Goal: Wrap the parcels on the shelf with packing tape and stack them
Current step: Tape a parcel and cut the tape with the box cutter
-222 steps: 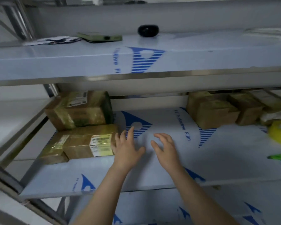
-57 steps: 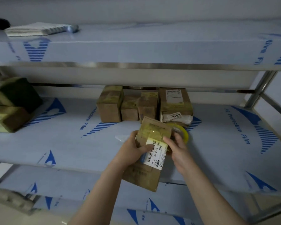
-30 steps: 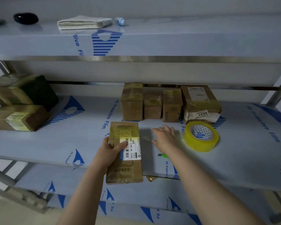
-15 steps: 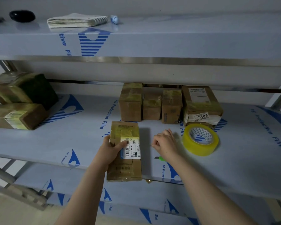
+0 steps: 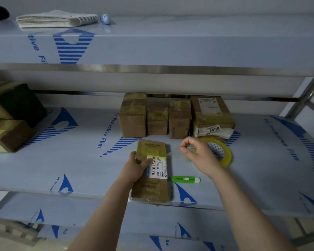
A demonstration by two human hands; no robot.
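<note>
The right hand (image 5: 200, 155), which half a second ago sat curled low on the shelf (image 5: 80, 160), is now raised. Thumb and forefinger pinch the end of a faint clear tape strip (image 5: 174, 153) stretched toward the labelled parcel (image 5: 151, 189), so taping seems to be starting. The left hand (image 5: 136, 166) grips that parcel's left side, thumb on top. The parcel lies flat at lower centre of the frame, its near end overhanging the shelf lip. A green cutter (image 5: 186, 178) now shows beside it, and the yellow tape roll (image 5: 224, 153) sits behind the right hand.
</note>
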